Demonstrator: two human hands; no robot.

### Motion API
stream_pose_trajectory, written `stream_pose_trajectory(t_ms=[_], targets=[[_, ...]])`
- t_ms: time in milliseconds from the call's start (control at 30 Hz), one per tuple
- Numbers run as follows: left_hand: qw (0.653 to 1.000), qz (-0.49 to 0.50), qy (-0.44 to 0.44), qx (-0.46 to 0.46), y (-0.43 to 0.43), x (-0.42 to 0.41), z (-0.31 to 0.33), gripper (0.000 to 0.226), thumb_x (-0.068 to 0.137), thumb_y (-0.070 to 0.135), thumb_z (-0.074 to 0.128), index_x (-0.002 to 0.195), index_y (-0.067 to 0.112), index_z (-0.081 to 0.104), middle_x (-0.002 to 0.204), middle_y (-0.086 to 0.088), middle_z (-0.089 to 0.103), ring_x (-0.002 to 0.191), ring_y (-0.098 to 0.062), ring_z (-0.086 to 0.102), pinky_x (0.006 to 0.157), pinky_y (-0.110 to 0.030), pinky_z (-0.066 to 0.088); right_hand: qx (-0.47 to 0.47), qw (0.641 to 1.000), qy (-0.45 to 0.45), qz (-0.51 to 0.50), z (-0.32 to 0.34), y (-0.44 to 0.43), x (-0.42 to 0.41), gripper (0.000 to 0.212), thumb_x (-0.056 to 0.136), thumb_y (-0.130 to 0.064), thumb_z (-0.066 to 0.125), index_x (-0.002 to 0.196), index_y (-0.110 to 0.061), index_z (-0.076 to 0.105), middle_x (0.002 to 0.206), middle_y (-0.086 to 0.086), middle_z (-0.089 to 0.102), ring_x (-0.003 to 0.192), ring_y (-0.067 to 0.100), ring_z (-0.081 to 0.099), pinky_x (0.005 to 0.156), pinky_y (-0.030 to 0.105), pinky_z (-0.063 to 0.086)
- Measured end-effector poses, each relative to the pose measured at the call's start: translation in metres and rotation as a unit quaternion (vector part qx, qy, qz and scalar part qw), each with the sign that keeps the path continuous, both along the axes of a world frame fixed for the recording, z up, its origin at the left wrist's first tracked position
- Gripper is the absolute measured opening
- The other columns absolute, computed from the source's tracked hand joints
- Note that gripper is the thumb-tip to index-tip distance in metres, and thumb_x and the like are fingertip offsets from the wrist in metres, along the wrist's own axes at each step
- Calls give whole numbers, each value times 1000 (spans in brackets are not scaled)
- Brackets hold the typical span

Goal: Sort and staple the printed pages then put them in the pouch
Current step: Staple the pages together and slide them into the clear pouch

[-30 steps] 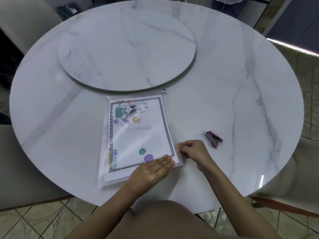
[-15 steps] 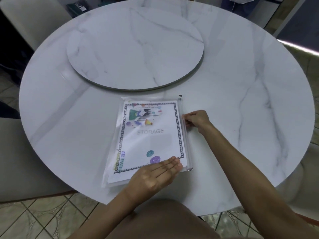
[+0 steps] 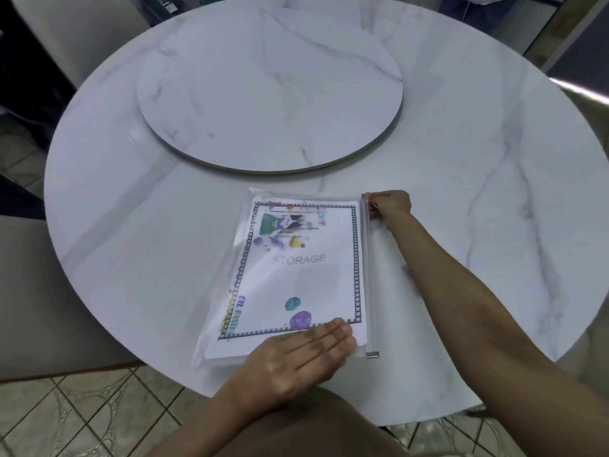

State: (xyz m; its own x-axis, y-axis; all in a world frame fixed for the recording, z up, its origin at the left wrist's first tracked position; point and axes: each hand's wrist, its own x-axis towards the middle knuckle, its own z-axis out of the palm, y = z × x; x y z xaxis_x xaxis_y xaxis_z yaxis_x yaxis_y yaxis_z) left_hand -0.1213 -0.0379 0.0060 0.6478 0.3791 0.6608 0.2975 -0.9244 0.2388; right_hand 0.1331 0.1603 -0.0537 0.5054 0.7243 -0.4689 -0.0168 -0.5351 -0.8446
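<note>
Now right hand (image 3: 390, 207) farther along, seemingly at pouch (image 3: 370, 275) top

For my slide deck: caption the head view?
Left hand steadies pouch of printed pages; right hand at zip's far end.

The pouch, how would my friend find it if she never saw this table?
On the round marble table, look just in front of the big raised disc. The clear pouch lies flat there, holding pages printed STORAGE.
</note>
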Motion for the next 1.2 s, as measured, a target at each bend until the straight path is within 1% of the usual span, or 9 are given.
stream_pose_trajectory(t_ms=[100,200,367,533,667,767,867,1033,1200], targets=[[1000,2,8,-13,1,0,-4,20,92,11,58,106,3,69,112,-6,68,112,-12,61,93,-25,50,21,1000,16,-12,0,3,1,18,78,-4,71,93,6,69,67,7,63,48,14,56,43,20,50],[999,1,6,-46,1,1,-10,19,90,13,61,105,5,71,112,-4,69,112,-10,61,97,-23,48,27,997,67,-10,5,-8,-3,7,83,-7,67,80,-1,65,69,7,61,55,17,58,48,22,52],[996,-2,2,-93,4,8,-19,19,88,15,64,103,6,71,110,-3,70,112,-10,61,97,-22,47,-12,988,144,59,10,-72,-19,4,85,-2,60,81,-2,61,55,4,65,41,10,60,41,17,47],[981,-31,85,-172,10,14,-37,27,95,32,51,110,15,65,117,1,66,118,-6,54,90,-18,49,-30,987,90,131,-1,-133,-41,11,87,-7,59,95,-1,64,97,22,68,81,25,64,82,36,52],[953,-10,155,-259,14,15,-42,49,93,56,33,127,25,52,134,6,54,127,-2,40,97,-19,41,12,989,49,137,7,-142,-39,11,90,-6,55,97,-8,63,100,15,68,92,27,64,90,41,51],[911,117,96,-384,27,5,-42,66,86,69,30,134,28,45,141,15,38,130,1,31,107,-22,30,53,988,35,142,18,-147,-30,14,91,-6,53,92,-15,63,92,4,69,86,20,65,84,33,53],[852,308,32,-421,47,-10,-44,54,91,39,51,138,14,40,146,-5,35,135,-19,31,109,-27,23,80,986,49,138,18,-156,-19,12,92,-11,54,98,-14,65,97,6,71,90,20,67,83,31,53],[715,405,-100,-562,65,-25,-43,55,91,22,56,140,10,34,140,-13,41,121,-27,47,98,-35,40,103,984,80,125,12,-169,-8,11,92,-17,55,94,-17,65,97,2,72,94,17,67,83,28,51],[723,403,-60,-558,65,-22,-50,39,92,16,54,130,10,48,111,-7,61,90,-15,52,80,-24,38,60,987,-91,116,6,-170,-9,17,90,-12,56,85,4,57,76,24,55,71,15,51,71,24,41]])
